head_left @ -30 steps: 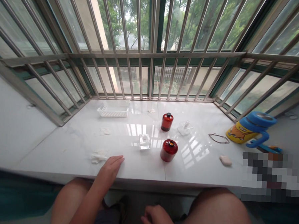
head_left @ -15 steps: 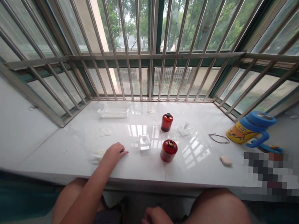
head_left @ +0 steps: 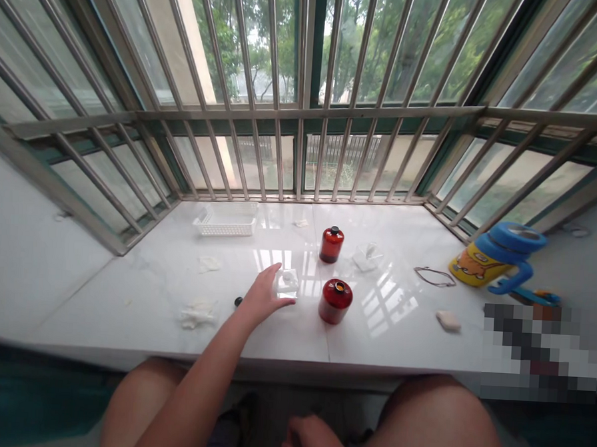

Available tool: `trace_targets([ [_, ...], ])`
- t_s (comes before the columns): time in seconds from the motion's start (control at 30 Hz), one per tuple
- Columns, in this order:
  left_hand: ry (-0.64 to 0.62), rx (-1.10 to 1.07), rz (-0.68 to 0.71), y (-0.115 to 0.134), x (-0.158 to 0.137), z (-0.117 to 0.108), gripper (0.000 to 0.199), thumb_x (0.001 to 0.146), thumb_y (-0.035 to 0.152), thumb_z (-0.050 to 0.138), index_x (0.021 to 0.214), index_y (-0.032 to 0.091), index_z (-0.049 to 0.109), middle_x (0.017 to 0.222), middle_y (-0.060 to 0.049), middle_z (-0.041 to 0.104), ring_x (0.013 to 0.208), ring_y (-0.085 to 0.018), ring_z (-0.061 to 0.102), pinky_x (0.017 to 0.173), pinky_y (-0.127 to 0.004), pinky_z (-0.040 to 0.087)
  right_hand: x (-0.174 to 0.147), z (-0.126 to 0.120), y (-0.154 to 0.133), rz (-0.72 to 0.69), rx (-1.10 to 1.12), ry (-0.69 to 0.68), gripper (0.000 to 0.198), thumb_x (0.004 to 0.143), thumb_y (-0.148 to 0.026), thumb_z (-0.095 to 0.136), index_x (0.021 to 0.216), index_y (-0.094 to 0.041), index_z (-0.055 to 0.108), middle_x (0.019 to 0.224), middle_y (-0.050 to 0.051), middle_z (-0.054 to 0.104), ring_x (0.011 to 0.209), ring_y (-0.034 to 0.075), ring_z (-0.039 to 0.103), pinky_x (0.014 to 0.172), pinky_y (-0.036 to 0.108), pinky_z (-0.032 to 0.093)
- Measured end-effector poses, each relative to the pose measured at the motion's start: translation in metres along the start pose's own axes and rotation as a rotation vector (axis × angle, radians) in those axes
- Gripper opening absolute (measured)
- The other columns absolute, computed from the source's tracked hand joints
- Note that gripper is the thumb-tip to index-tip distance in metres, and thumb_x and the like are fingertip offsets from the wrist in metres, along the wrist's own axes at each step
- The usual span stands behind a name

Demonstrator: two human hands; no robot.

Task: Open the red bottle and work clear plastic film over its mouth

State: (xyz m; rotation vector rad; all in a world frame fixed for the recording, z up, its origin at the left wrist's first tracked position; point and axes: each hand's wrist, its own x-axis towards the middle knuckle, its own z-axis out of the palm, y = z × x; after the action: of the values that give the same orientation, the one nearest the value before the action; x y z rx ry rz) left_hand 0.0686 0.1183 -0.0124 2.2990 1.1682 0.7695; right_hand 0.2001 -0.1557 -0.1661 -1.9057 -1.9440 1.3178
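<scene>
Grip of left hand, mid-frame, gapes around box, apparently to span it; right hand, bottom centre, grip unclear.

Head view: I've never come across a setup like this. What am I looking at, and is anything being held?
There is no machine: these are a person's bare hands, seen by a camera worn on the head, looking forward and down. The left hand has its thumb and fingers parted around a clear box; I can't tell whether it holds it. The right hand is low at the picture's bottom edge, with nothing visible in it. On the white counter stand a far red bottle with a black top and a near red bottle, uncapped. A small black piece lies beside the left hand. A white basket sits farther back.
</scene>
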Motion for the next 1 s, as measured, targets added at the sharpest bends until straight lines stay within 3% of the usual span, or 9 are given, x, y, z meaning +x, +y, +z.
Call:
trace_targets([
  [0.17,-0.031,-0.137,-0.148,0.005,0.014,0.008,0.071,0.076,0.038,0.092,0.138,0.022,0.064,0.143,-0.013,0.070,0.128,-0.033,0.070,0.113,-0.049,0.057,-0.001,-0.007,-0.001,0.038,0.014,0.015,0.019,0.089,-0.031,0.072,0.104,-0.025,0.083,0.098,0.007,0.081,0.093,0.026,0.074,0.072,0.027,0.047],
  [0.37,-0.013,-0.161,-0.152,0.017,-0.022,-0.007,0.070,0.070,0.035,0.096,0.133,0.024,0.067,0.138,-0.009,0.072,0.126,-0.031,0.070,0.112,-0.048,0.057,0.006,-0.006,0.001,-0.049,0.206,0.108,0.014,0.090,-0.032,0.070,0.094,-0.021,0.078,0.089,0.004,0.078,0.083,0.020,0.069,0.070,0.026,0.043],
  [0.47,-0.038,-0.169,-0.115,0.029,-0.052,-0.021,0.072,0.070,0.036,0.096,0.135,0.026,0.067,0.138,-0.009,0.072,0.126,-0.032,0.070,0.111,-0.049,0.059,0.006,-0.014,-0.009,-0.147,0.521,0.131,0.041,0.094,-0.061,0.064,0.089,-0.021,0.068,0.082,0.003,0.071,0.078,0.019,0.064,0.071,0.027,0.046],
  [0.53,-0.090,-0.187,-0.077,0.041,-0.072,-0.032,0.075,0.069,0.036,0.098,0.137,0.027,0.067,0.139,-0.009,0.072,0.128,-0.032,0.070,0.113,-0.049,0.058,0.002,-0.025,-0.020,-0.184,0.888,0.042,0.067,0.089,-0.088,0.051,0.097,-0.022,0.061,0.083,0.003,0.068,0.071,0.018,0.063,0.067,0.029,0.049],
  [0.63,-0.185,-0.229,-0.029,0.062,-0.097,-0.046,0.079,0.067,0.038,0.099,0.139,0.030,0.067,0.140,-0.009,0.072,0.129,-0.033,0.069,0.115,-0.049,0.057,-0.012,-0.051,-0.042,-0.202,1.374,-0.086,0.089,0.076,-0.104,0.047,0.118,-0.026,0.054,0.105,0.007,0.071,0.076,0.020,0.068,0.066,0.033,0.056],
  [0.73,-0.251,-0.250,-0.017,0.082,-0.111,-0.052,0.081,0.067,0.037,0.099,0.141,0.031,0.066,0.142,-0.009,0.070,0.131,-0.033,0.068,0.114,-0.048,0.057,-0.033,-0.082,-0.065,-0.220,1.561,0.033,0.090,0.082,-0.099,0.052,0.141,-0.032,0.047,0.143,0.013,0.064,0.106,0.028,0.070,0.068,0.037,0.062],
  [0.8,-0.298,-0.266,-0.009,0.092,-0.115,-0.049,0.086,0.064,0.034,0.101,0.142,0.031,0.065,0.142,-0.009,0.070,0.130,-0.033,0.068,0.114,-0.047,0.057,-0.046,-0.100,-0.077,-0.237,1.616,0.134,0.090,0.086,-0.095,0.052,0.152,-0.036,0.038,0.154,0.014,0.057,0.117,0.032,0.067,0.068,0.038,0.063],
  [0.9,-0.351,-0.310,0.030,0.101,-0.115,-0.038,0.091,0.060,0.033,0.103,0.143,0.033,0.065,0.142,-0.007,0.071,0.129,-0.032,0.068,0.114,-0.045,0.056,-0.057,-0.117,-0.084,-0.248,1.629,0.202,0.089,0.086,-0.087,0.065,0.153,-0.033,0.041,0.145,0.015,0.064,0.108,0.032,0.071,0.067,0.038,0.063],
  [1.0,-0.379,-0.345,0.060,0.107,-0.111,-0.027,0.087,0.063,0.039,0.102,0.142,0.035,0.065,0.143,-0.007,0.070,0.131,-0.032,0.067,0.116,-0.045,0.054,-0.058,-0.125,-0.082,-0.220,1.592,0.240,0.073,0.089,-0.069,0.078,0.144,-0.029,0.054,0.132,0.012,0.070,0.101,0.028,0.072,0.068,0.034,0.061],
])
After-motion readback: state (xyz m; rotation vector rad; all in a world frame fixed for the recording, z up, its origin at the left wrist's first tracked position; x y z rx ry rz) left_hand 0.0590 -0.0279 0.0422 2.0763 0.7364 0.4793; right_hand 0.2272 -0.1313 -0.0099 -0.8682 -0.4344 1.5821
